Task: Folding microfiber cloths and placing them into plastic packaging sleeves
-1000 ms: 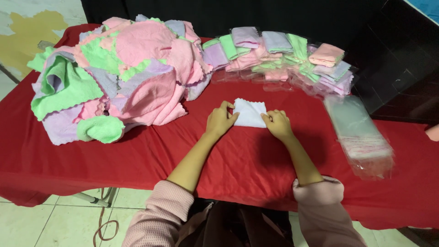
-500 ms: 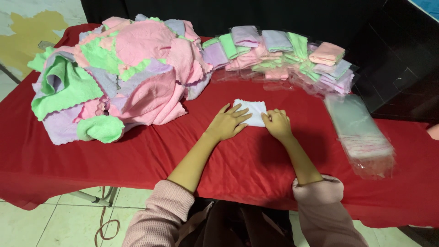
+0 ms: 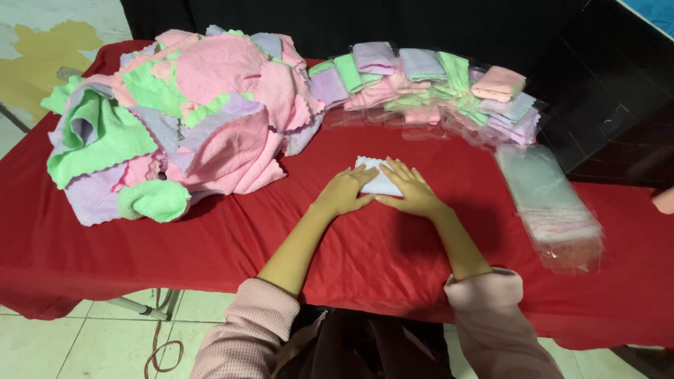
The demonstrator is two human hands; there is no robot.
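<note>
Small white cloth (image 3: 379,179), folded flat into a compact rectangle, wavy scalloped edge showing along its far side. Lying on the red-draped surface (image 3: 210,238), about mid-width, just right of the big heap of loose cloths (image 3: 182,119) and near of the row of bagged cloths (image 3: 435,84). Mostly covered by both hands, only its far-left corner and middle strip showing.

Left hand (image 3: 345,193) palm down, fingers together and stretched toward the far right, tips resting on the cloth's left part. Grip open, flat, closing on nothing. Forearm bare, running back toward the near left into a pink ribbed sleeve (image 3: 246,330).

Right hand (image 3: 411,193) also palm down, fingers spread and pointing far-left across the cloth's right part, pressing it flat against the surface. Grip open here too, nothing pinched. Thumb lying along the near edge, close to the left hand's fingertips. Wrist and forearm angled back to the near right.

Heap at left a tumble of pink, green and lilac pieces. Bagged row at the far side in the same colours, overlapping one another. At right, a stack of clear plastic bags (image 3: 551,203), well apart from the hands. At the far right edge, a bit of another person's hand (image 3: 664,200).
</note>
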